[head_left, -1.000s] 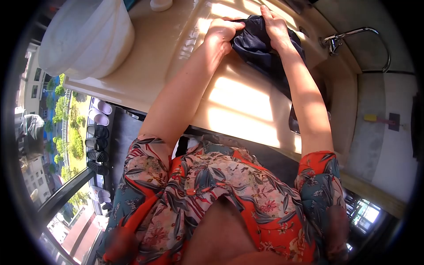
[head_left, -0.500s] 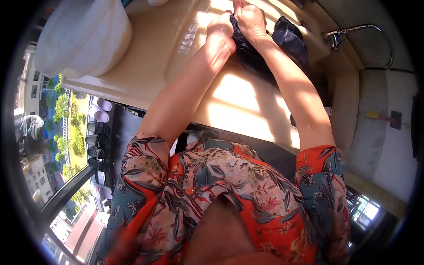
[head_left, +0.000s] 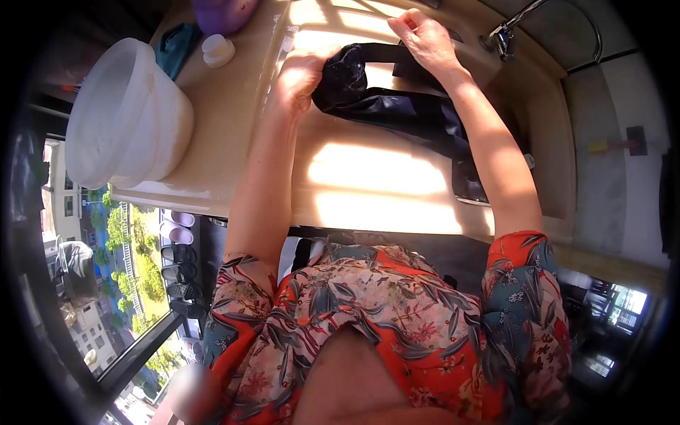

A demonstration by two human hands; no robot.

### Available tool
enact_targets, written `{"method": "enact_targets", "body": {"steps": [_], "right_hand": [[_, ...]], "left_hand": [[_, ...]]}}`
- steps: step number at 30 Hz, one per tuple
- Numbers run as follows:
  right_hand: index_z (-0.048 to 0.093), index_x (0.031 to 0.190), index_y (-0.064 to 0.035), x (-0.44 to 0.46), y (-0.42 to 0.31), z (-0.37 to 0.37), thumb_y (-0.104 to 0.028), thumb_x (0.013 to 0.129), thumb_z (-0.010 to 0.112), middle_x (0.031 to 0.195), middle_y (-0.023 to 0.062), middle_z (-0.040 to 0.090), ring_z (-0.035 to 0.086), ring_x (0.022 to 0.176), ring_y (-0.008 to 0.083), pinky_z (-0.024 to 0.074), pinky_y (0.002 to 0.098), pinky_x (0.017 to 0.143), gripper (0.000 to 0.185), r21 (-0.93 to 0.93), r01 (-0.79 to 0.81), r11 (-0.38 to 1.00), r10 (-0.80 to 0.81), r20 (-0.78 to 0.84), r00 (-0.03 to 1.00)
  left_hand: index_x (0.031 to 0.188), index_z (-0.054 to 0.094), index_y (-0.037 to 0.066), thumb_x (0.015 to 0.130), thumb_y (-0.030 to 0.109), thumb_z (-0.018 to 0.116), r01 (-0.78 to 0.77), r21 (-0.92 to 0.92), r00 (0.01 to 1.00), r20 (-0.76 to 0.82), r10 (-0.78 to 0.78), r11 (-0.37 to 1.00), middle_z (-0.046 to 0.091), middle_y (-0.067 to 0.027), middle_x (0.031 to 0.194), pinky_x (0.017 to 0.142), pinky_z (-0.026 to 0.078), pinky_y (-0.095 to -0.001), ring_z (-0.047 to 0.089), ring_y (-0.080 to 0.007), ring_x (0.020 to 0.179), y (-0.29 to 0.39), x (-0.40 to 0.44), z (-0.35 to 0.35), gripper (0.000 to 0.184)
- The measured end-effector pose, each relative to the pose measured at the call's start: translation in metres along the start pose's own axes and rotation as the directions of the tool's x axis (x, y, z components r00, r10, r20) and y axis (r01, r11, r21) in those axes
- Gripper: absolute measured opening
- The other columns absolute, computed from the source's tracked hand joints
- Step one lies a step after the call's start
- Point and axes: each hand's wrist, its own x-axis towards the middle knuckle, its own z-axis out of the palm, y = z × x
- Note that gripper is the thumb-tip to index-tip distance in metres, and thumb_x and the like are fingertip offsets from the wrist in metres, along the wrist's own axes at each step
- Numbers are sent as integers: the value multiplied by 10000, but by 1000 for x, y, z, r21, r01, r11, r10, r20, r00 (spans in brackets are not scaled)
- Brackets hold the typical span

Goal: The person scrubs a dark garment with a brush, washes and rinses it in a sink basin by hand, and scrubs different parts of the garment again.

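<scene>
A dark, wet-looking garment (head_left: 411, 113) lies on the beige washing slab (head_left: 248, 142), stretched in a loop between my two hands. Bunched fabric meets the closed fingers of my left hand (head_left: 301, 76), which grips its left end. My right hand (head_left: 428, 44) is closed at the far side, where a dark band of the cloth runs up to it; the exact grip is partly hidden behind the fingers. Part of the cloth trails beneath my right forearm toward the basin on the right.
A white plastic bucket (head_left: 134, 120) stands on the left of the slab. Beyond it are a white cap-like object (head_left: 218, 51), a teal cloth (head_left: 177, 49) and a purple container (head_left: 223, 13). A chrome faucet (head_left: 504, 39) rises at the right. Slippers (head_left: 178, 262) line the floor by the window.
My hands have moved apart, the left one leftward and nearer me, spreading the bunched garment into a loop. The view has shifted, bringing the bucket's opening and purple container into sight.
</scene>
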Motion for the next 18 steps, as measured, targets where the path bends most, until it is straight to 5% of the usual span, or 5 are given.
{"method": "enact_targets", "body": {"steps": [5,7,12,15,18], "right_hand": [[443,1261,-109,-39,57,-17,-385,712,701,1097,189,558,527,1055,244,412,338,908,666,-182,35,983,19,285,958],[486,1231,-101,-52,58,-5,-263,706,683,1123,210,559,534,1050,306,414,346,903,584,-285,60,957,1,209,978],[573,1104,11,-43,77,-5,-68,762,570,968,63,632,568,896,126,425,249,841,351,297,-210,932,166,167,972],[558,1131,10,-46,82,-20,-59,825,566,1044,53,609,556,956,115,407,247,887,314,656,-179,734,52,208,977],[557,1125,7,-61,62,-47,-54,835,558,1052,64,609,562,964,120,415,255,894,296,837,-291,463,84,285,955]], "left_hand": [[830,638,20,807,274,612,-31,776,787,-369,494,630,640,-110,715,611,475,-310,608,-218,635,9,11,-39,257],[841,643,49,802,308,601,-209,828,745,-210,633,521,636,-119,732,634,478,-321,609,-234,665,5,1,-26,265],[881,665,98,720,286,658,-157,943,950,62,306,295,649,-98,842,717,479,-323,613,-241,787,-1,-6,-33,247],[871,665,95,719,252,652,-189,951,939,102,329,244,644,-100,839,715,480,-327,615,-244,777,-6,-3,-41,219],[878,668,94,733,230,662,-328,935,746,169,644,135,631,-70,752,636,478,-288,607,-184,656,-8,-6,-32,199]]}}
